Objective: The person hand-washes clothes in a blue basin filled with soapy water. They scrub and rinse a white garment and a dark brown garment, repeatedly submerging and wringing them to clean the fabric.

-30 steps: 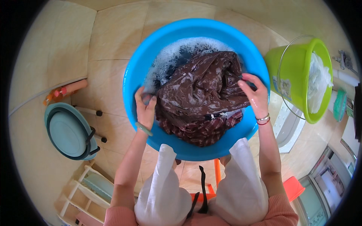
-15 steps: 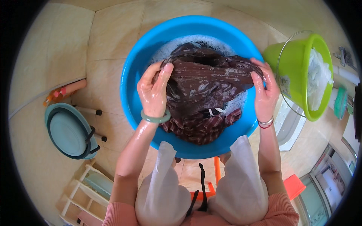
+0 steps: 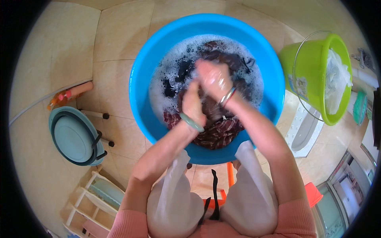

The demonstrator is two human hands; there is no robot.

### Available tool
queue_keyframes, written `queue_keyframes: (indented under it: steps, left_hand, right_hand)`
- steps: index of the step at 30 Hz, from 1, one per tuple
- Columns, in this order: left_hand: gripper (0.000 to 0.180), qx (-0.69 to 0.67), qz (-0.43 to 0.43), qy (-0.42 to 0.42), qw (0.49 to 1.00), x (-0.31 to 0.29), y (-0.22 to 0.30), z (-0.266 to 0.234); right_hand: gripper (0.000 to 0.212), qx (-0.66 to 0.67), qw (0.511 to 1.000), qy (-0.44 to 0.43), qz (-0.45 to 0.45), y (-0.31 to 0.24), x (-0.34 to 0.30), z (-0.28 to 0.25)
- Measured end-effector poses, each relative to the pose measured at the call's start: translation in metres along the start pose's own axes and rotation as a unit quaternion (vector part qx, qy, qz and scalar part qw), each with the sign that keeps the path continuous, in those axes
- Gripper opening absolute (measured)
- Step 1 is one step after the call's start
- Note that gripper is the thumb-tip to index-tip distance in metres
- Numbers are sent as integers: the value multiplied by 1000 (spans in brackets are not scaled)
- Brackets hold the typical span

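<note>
A big blue basin [image 3: 139,59] holds foamy water and wet clothes. At its middle, a dark brown garment [image 3: 212,111] is bunched beneath my hands. My left hand [image 3: 192,104], below a green bangle, is closed on the cloth. Just above and right of it, my right hand [image 3: 216,77], below a silver bracelet, is closed on the same garment. Both hands are close together and smeared by motion, so single fingers do not show clearly. Nearer me, a dark red plaid cloth [image 3: 216,137] lies against the basin's near side.
A green bucket [image 3: 311,75] with a white plastic bag stands right of the basin. Behind it is a white floor fixture [image 3: 303,131]. Stacked grey-green basins [image 3: 73,139] and a cream rack [image 3: 93,198] are on the left. My knees border the basin's near rim.
My hands have come from far apart, with the brown garment spread between them, to close together at the basin's middle. The garment is lowered and bunched, and more foam shows.
</note>
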State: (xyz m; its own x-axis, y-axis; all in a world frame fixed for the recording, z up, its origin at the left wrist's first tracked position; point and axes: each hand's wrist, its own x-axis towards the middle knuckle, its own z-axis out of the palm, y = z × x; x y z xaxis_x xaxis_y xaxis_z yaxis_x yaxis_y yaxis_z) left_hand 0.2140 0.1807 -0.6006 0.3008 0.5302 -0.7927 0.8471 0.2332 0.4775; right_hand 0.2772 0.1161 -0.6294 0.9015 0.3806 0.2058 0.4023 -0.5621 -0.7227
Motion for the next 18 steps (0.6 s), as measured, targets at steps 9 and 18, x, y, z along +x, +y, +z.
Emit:
queue_keyframes:
  steps: [9, 18]
  left_hand:
    - [29, -378, -50, -366, 849, 31, 25, -42]
    - [41, -325, -106, -247, 907, 36, -13, -15]
  right_hand:
    - [13, 80, 996, -24, -29, -92, -38, 1]
    - [34, -47, 993, 19, 107, 6, 2, 19]
